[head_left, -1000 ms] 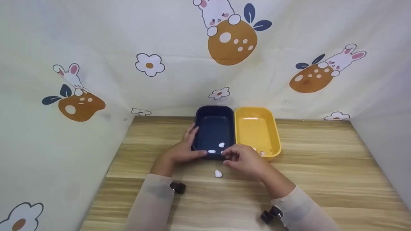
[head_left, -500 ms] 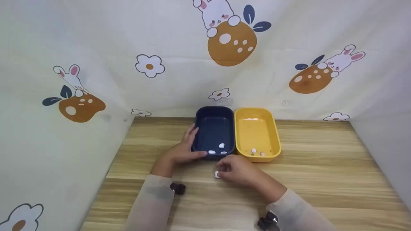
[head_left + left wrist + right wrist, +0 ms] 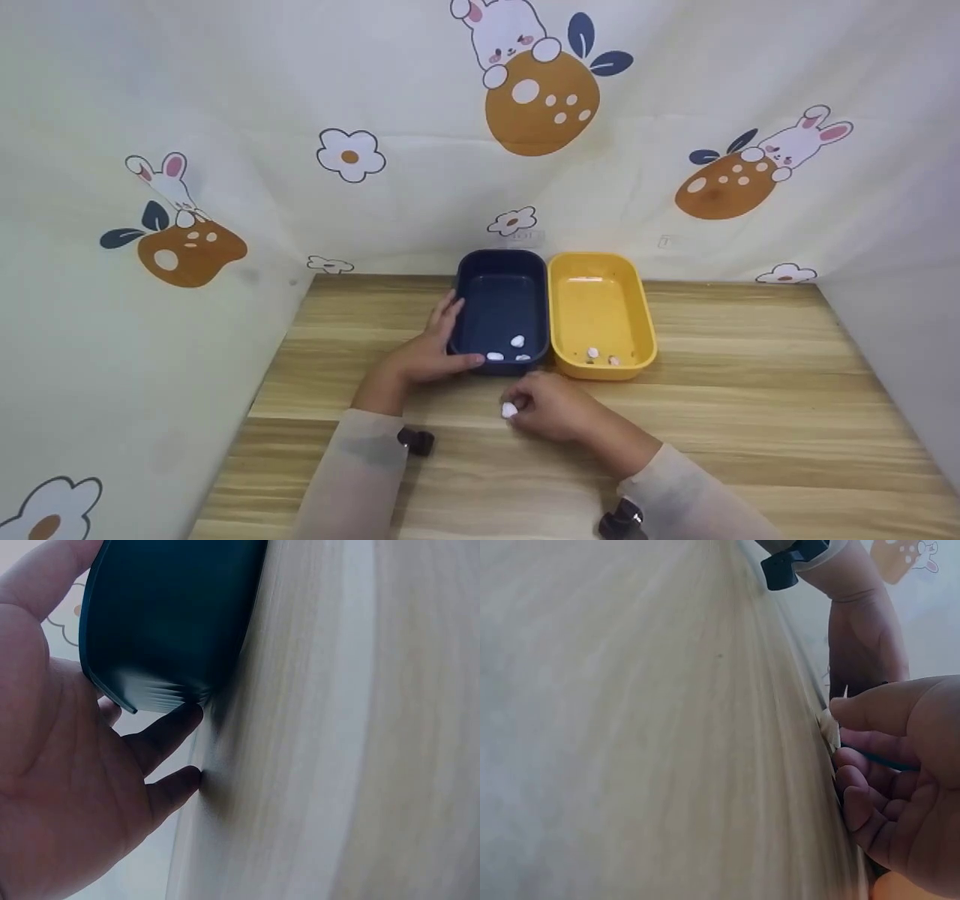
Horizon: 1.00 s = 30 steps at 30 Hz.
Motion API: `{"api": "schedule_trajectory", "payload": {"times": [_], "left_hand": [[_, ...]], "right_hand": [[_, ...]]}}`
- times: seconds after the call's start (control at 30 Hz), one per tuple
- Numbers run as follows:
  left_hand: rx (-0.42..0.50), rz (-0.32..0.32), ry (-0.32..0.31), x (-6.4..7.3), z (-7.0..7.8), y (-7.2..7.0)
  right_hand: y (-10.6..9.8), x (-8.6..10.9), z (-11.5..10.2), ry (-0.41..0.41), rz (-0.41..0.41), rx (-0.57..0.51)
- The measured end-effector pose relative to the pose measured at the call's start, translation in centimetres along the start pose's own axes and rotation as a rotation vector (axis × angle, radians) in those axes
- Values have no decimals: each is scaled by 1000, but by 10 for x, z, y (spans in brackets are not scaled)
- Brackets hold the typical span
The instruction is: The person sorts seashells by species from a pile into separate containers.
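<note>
A small white stone [image 3: 509, 410] is pinched between the thumb and fingers of my right hand [image 3: 553, 409], low over the table just in front of the bins. The right wrist view shows the same stone [image 3: 829, 729] beside the thumb tip, its far side covered by the fingers. My left hand [image 3: 429, 356] rests against the left front corner of a navy bin [image 3: 501, 307], thumb at the near rim and fingers spread along its side wall. Three white stones [image 3: 517, 341] lie near the front inside that bin.
Right beside the navy bin stands a yellow bin [image 3: 596, 307], with a few small pale stones [image 3: 592, 352] near its front wall. Both stand on the wood-grain table [image 3: 750, 390], close to the printed cloth backdrop [image 3: 420, 202].
My right hand has moved from the navy bin's front rim down to the table and taken hold of the stone lying there. My left hand has stayed at the bin.
</note>
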<state>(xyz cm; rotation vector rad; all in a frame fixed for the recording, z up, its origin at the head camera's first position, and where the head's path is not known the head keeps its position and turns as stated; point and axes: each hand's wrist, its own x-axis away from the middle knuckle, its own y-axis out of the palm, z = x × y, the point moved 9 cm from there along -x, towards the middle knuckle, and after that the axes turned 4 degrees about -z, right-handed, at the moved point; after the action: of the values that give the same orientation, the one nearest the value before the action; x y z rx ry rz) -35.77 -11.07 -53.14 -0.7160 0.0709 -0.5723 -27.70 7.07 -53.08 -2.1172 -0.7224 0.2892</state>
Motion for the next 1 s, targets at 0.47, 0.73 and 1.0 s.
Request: {"api": "schedule_trajectory", "payload": {"times": [0.47, 0.73, 1.0], "left_hand": [[-14, -3, 6, -2, -2, 1], [-16, -4, 14, -1, -1, 1], [-22, 2, 12, -1, -1, 0]], "right_hand": [[0, -1, 3, 26, -20, -29], [-12, 3, -3, 42, 13, -57], [-19, 5, -1, 72, 14, -133]]}}
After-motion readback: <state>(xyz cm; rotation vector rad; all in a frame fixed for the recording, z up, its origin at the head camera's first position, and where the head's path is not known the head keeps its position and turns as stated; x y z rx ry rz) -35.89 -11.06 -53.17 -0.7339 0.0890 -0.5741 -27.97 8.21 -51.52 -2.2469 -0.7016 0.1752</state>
